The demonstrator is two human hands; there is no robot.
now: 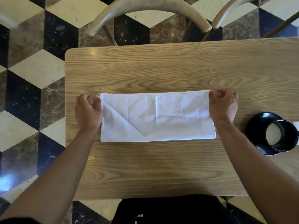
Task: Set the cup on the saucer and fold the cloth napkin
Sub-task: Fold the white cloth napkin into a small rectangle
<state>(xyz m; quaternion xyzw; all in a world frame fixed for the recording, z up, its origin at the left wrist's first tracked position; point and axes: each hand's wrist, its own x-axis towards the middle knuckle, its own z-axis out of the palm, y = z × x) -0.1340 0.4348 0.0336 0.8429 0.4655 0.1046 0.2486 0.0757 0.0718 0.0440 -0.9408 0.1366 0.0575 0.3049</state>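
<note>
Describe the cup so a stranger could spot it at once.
Start at the wooden table and follow its right side, past the white napkin. There a black saucer carries the cup: black outside, pale inside, the only round, dark things on the table.

Cup (282, 137) clipped at the right picture edge; small white thing (296, 124) beside it mostly cut off; fingertips curled under, hidden.

Both hands on folded napkin (157, 117)
</note>
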